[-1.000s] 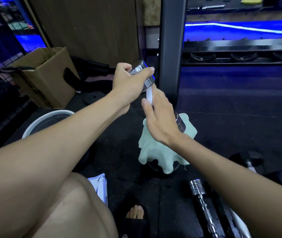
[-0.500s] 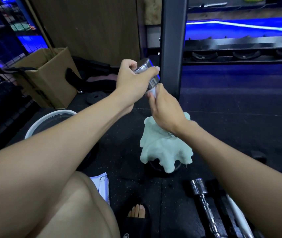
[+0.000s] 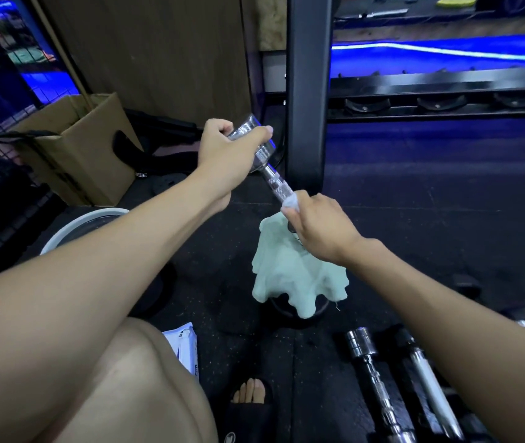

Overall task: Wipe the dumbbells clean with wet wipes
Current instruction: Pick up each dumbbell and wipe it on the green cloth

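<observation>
Head view, hands: left hand (image 3: pixel 226 151) wraps its fingers round the chrome upper head of the dumbbell (image 3: pixel 264 158), held tilted above the floor; right hand (image 3: pixel 315 225) curls round the lower part of the knurled handle with a white wet wipe (image 3: pixel 289 203) pinched against it.
Head view, cloth: a pale green cloth (image 3: pixel 296 279) drapes under the right hand over the dumbbell's lower end, which is hidden.
Head view, progress: wiping is under way on this dumbbell's handle, by my judgement; the upper handle looks bare and shiny, but whether it is clean I cannot tell.
Head view, left to do: the bars lying on the black floor mat (image 3: pixel 430 219) at lower right look untouched, so most of the task probably remains.
Head view, counts: one dumbbell in hand; one chrome dumbbell (image 3: pixel 373 375) on the floor and one pale bar (image 3: pixel 430 382) just beside it; one wipe in use; one wipes packet (image 3: pixel 184 350) by the knee; one cardboard box (image 3: pixel 79 145); one white-rimmed bucket (image 3: pixel 75 225).
</observation>
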